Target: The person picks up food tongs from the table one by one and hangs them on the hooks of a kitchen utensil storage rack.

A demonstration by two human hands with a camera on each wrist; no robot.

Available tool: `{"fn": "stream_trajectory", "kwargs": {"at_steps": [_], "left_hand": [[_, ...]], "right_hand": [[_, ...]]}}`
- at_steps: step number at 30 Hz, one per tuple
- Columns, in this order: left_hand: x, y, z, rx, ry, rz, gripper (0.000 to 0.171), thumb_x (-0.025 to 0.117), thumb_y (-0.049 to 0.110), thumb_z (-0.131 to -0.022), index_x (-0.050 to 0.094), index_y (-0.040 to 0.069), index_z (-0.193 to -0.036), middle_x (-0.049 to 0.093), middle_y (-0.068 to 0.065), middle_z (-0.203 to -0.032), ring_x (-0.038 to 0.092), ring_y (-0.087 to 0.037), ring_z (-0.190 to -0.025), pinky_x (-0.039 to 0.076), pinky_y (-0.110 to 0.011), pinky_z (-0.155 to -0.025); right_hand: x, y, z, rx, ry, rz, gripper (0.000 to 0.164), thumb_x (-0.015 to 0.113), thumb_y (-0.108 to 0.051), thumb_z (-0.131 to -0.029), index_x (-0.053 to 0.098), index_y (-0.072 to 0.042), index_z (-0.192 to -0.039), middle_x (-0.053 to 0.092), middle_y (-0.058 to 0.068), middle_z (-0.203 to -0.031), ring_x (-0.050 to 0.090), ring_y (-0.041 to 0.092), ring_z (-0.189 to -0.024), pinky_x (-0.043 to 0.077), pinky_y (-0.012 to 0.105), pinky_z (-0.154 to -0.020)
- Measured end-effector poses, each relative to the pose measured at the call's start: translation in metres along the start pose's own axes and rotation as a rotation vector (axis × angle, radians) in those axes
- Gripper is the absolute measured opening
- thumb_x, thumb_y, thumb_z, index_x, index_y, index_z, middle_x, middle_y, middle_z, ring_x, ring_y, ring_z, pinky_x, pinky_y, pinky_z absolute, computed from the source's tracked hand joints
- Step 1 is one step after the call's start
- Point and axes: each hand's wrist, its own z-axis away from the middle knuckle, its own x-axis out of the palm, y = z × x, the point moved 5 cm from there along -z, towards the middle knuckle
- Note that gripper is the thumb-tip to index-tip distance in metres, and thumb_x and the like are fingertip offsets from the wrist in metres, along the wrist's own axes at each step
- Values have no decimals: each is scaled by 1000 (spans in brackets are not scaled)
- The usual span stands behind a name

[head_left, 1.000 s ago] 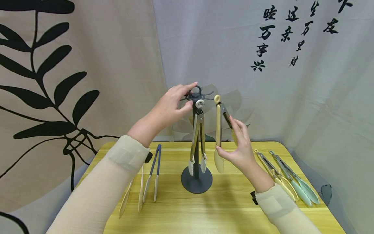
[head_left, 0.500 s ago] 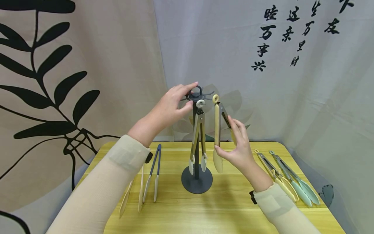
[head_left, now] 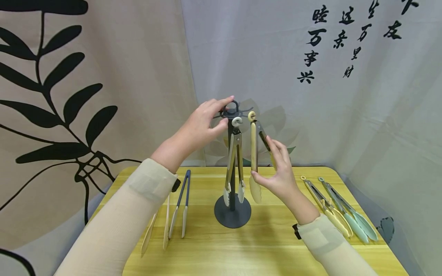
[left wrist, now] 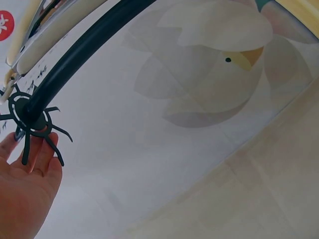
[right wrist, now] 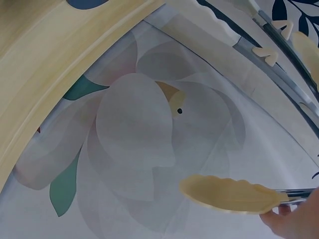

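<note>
In the head view, a dark grey rack (head_left: 232, 161) with curved hooks around its top stands on a round base. My left hand (head_left: 198, 126) grips the rack's top; the left wrist view has the fingers of that hand (left wrist: 27, 194) against the hooked ring. White-tipped tongs (head_left: 238, 143) hang by a pale ring from a front hook. My right hand (head_left: 277, 172) holds pale yellow tongs (head_left: 254, 149) spread apart and upright, the loop at the rack's right hook; whether the hook passes through the loop I cannot tell. Their scalloped yellow head (right wrist: 234, 194) shows in the right wrist view.
On the wooden table (head_left: 269, 253), yellow tongs (head_left: 328, 207) and mint green tongs (head_left: 348, 211) lie at the right. Blue-handled tongs (head_left: 181, 203) and beige tongs (head_left: 166, 222) are at the left, the latter partly behind my left sleeve. A printed curtain (head_left: 241, 46) hangs behind.
My right hand has moved slightly left with the yellow tongs, bringing their loop to the rack's right hook. The left hand has stayed on the rack's top.
</note>
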Motion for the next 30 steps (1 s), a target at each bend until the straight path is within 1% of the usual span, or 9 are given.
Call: {"fn": "stream_trajectory", "kwargs": {"at_steps": [12, 18, 26, 30], "left_hand": [[0, 0, 0, -1, -4, -1, 56, 48, 21, -94, 34, 27, -147, 56, 0, -118, 46, -18, -107, 40, -37, -90], [0, 0, 0, 5, -3, -4, 56, 48, 21, -93, 34, 27, -147, 56, 0, -118, 46, -17, -107, 40, -37, -91], [0, 1, 0, 22, 5, -4, 56, 48, 20, -93, 35, 25, -147, 56, -1, -118, 48, -23, -109, 39, -38, -90], [0, 1, 0, 18, 5, -4, 56, 48, 20, -93, 35, 26, -147, 56, -1, -118, 48, -23, -108, 39, -38, -90]], "right_hand": [[4, -1, -2, 18, -12, 5, 102, 81, -15, -67, 25, -23, -151, 31, 10, -145, 34, 30, -129, 33, 59, -100], [6, -1, -3, 8, -13, 1, 101, 82, -15, -67, 26, -23, -151, 31, 10, -145, 35, 30, -129, 35, 57, -100], [9, -1, -5, -12, -7, 2, 102, 82, -16, -66, 27, -22, -151, 33, 11, -144, 36, 28, -128, 35, 56, -100], [10, 0, -6, -18, -7, 7, 102, 82, -16, -65, 27, -22, -151, 33, 11, -143, 37, 29, -128, 35, 56, -100]]}}
